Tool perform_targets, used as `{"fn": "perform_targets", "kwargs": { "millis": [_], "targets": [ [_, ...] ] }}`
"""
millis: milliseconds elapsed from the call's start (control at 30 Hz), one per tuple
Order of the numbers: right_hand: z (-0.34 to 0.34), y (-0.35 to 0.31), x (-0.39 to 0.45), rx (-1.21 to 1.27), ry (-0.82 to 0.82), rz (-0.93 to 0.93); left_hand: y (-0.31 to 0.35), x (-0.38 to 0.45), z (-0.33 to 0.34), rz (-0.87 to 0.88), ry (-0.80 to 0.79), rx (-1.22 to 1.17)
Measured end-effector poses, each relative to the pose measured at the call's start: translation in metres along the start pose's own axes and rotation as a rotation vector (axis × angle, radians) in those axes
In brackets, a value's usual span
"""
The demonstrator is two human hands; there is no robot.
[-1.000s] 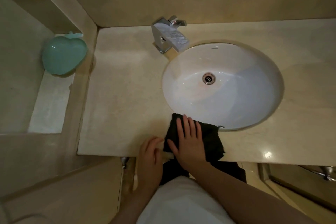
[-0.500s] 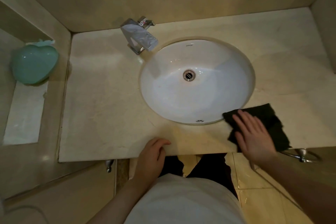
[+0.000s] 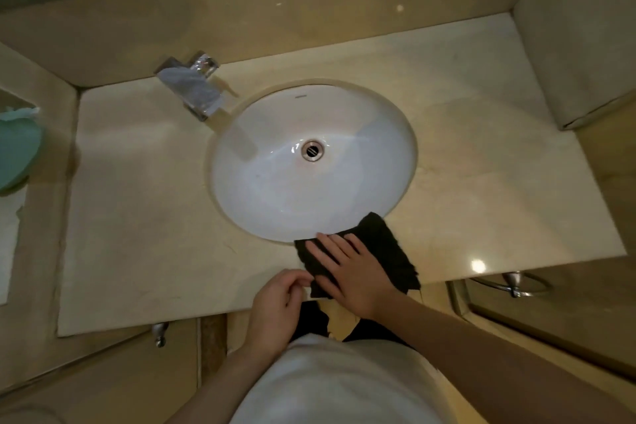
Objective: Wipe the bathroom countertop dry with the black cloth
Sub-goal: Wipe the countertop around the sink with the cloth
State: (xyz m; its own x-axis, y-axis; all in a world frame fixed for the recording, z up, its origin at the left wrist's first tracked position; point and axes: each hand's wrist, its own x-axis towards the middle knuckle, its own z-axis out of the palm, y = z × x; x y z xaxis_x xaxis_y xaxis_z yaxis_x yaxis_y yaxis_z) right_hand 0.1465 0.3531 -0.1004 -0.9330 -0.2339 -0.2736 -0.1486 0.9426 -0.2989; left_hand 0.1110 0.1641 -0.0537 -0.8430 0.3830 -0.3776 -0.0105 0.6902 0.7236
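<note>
The right hand [image 3: 358, 272] pressed flat on the black cloth [image 3: 385, 251] at the table's [image 3: 137, 217] front edge, below the sink [image 3: 275, 189]. The left hand [image 3: 275, 303] rested curled just beside it.

Head camera looks steeply down onto countertop [image 3: 144, 217].

No legible text, number or sign in the head view. A small dark mark sits on the inner back wall of the white oval ceramic basin [image 3: 395, 134], just below its rim, placed like a maker's stamp; too small and blurred to read.
</note>
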Motion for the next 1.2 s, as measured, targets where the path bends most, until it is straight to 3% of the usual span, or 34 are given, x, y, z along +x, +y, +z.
{"fn": "perform_targets", "kwargs": {
  "millis": [67,267,500,633,833,1000,1100,1200],
  "targets": [
    [-0.006,0.029,-0.011,-0.010,0.004,-0.044,0.015,0.001,0.013,-0.066,0.016,-0.082],
    [-0.031,0.141,-0.081,0.048,0.147,0.158,0.069,0.007,0.065,-0.167,0.076,-0.199],
    [-0.067,0.285,-0.154,0.074,0.161,0.441,0.116,0.015,0.121,-0.117,0.027,-0.225],
    [-0.074,0.302,-0.157,0.036,0.161,0.391,0.124,0.015,0.129,-0.117,0.063,-0.228],
    [-0.060,0.270,-0.130,0.037,0.231,0.522,0.129,0.008,0.131,-0.192,0.091,-0.194],
    [-0.045,0.185,-0.079,0.067,0.223,0.228,0.125,0.012,0.130,-0.071,0.119,0.157],
    [-0.029,0.137,-0.055,0.045,0.143,-0.016,0.123,0.021,0.129,-0.124,0.117,0.336],
    [-0.033,0.145,-0.038,0.020,0.069,-0.187,0.118,0.028,0.126,-0.202,0.084,0.393]
  ]
}}
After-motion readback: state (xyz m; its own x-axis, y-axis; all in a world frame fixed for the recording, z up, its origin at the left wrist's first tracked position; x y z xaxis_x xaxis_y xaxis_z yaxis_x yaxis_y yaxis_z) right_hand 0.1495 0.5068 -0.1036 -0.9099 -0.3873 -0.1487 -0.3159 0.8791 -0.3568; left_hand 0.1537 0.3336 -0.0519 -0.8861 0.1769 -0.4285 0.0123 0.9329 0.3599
